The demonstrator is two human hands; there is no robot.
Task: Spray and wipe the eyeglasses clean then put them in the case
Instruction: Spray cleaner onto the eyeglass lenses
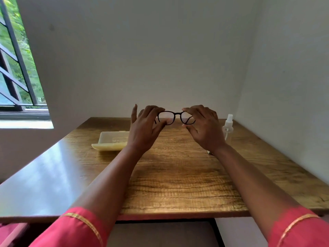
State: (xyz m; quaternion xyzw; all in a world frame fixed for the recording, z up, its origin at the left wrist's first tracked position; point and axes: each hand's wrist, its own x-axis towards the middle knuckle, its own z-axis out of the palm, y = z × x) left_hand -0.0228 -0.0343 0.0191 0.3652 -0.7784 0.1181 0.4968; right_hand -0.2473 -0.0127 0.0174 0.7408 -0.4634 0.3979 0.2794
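Black-framed eyeglasses (175, 117) are held up above the far part of the wooden table (178, 175), lenses facing me. My left hand (145, 129) pinches the left lens rim between thumb and fingers, with the little finger raised. My right hand (204, 129) pinches the right lens rim the same way. An open pale-yellow glasses case (111, 141) lies on the table to the left, partly behind my left wrist. A clear spray bottle (228, 127) with a white nozzle stands at the right, just beyond my right hand.
The table sits in a corner, with white walls behind and to the right. A barred window (17, 68) is at the upper left. A small pale thing (209, 152) peeks out under my right wrist; what it is cannot be told.
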